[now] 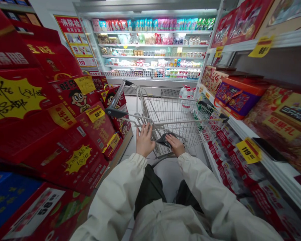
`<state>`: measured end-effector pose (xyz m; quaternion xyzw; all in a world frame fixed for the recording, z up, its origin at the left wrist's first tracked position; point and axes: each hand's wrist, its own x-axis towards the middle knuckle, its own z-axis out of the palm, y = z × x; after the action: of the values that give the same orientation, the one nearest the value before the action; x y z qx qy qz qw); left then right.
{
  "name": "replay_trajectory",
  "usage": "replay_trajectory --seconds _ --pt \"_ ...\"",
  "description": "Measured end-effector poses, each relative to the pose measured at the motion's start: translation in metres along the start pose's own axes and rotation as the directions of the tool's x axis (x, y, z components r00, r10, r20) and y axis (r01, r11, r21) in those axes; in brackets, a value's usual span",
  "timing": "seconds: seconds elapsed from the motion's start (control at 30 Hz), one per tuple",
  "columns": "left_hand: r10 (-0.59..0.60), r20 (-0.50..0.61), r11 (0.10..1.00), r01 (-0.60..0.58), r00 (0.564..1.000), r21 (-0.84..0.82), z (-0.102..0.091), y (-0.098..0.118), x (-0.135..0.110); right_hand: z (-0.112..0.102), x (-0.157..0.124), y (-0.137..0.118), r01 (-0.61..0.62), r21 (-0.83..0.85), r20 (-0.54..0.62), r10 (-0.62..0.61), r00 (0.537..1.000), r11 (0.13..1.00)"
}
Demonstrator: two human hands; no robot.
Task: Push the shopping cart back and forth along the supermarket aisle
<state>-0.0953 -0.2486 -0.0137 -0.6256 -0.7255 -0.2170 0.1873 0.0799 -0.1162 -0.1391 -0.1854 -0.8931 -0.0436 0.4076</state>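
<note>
At lower centre of the frame, our left hand (144,140) and right hand (174,144) lie open and apart on the rear of the wire shopping cart (177,117), the right touching a dark cloth (165,140); the cart looks light, stiff, and best held there.

1. Straight ahead of the hands (144,140), a refrigerated display case (153,50) with white shelves.
2. Left of the hands, stacked red gift boxes (52,110).
3. Right of them, white store shelving (278,164).
4. Beyond them, pale floor tiles (131,105).
5. Far left, a white wall (43,16) carrying a red-bordered poster (74,40).
</note>
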Motion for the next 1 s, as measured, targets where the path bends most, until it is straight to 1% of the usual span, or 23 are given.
replay_trajectory --seconds 0.1,0.2,0.3,0.37,0.4,0.5,0.57,0.63,0.73,0.8,0.87,0.93,1.0 --pt "0.039 0.018 0.999 -0.039 0.999 -0.008 -0.008 0.003 0.004 -0.015 0.029 -0.019 0.069 -0.005 -0.081 -0.069 0.994 0.998" --pt "0.056 0.006 0.998 -0.056 0.998 -0.032 -0.017 0.002 0.001 -0.022 0.051 -0.037 0.116 -0.011 -0.162 -0.116 0.980 0.993" --pt "-0.019 -0.071 0.999 0.017 0.997 -0.033 -0.019 -0.001 -0.011 -0.019 0.063 -0.049 0.117 -0.020 -0.198 -0.119 0.973 0.993" --pt "-0.074 -0.104 0.997 0.072 0.992 -0.029 -0.017 -0.004 -0.019 -0.013 0.067 -0.055 0.095 -0.031 -0.185 -0.099 0.978 0.995" --pt "-0.081 -0.103 0.996 0.079 0.991 -0.031 -0.015 -0.005 -0.022 -0.009 0.068 -0.057 0.084 -0.039 -0.176 -0.089 0.980 0.996" --pt "-0.039 -0.072 0.998 0.034 0.997 -0.059 -0.009 -0.006 -0.024 0.005 0.064 -0.058 0.052 -0.061 -0.161 -0.061 0.985 0.997" --pt "-0.019 -0.072 0.997 0.013 0.997 -0.081 -0.007 -0.006 -0.023 0.015 0.054 -0.054 0.034 -0.069 -0.154 -0.045 0.987 0.997" --pt "-0.029 -0.084 0.996 0.022 0.996 -0.084 -0.006 -0.005 -0.022 0.025 0.040 -0.048 0.027 -0.071 -0.138 -0.036 0.990 0.997" --pt "-0.066 -0.088 0.996 0.060 0.994 -0.066 -0.006 -0.002 -0.021 0.035 0.015 -0.037 0.059 -0.064 -0.092 -0.065 0.994 0.996" --pt "-0.087 -0.078 0.995 0.083 0.993 -0.049 -0.005 -0.001 -0.021 0.037 0.002 -0.032 0.088 -0.059 -0.078 -0.093 0.993 0.994" --pt "-0.089 -0.066 0.996 0.088 0.994 -0.026 -0.005 0.002 -0.020 0.035 -0.002 -0.030 0.092 -0.055 -0.091 -0.097 0.991 0.994" --pt "-0.069 -0.052 0.998 0.069 0.996 0.003 -0.005 0.006 -0.017 0.030 0.003 -0.032 0.076 -0.050 -0.113 -0.081 0.990 0.996" --pt "-0.046 -0.039 0.998 0.048 0.998 0.030 -0.006 0.010 -0.011 0.025 0.015 -0.035 0.062 -0.045 -0.125 -0.067 0.990 0.997"
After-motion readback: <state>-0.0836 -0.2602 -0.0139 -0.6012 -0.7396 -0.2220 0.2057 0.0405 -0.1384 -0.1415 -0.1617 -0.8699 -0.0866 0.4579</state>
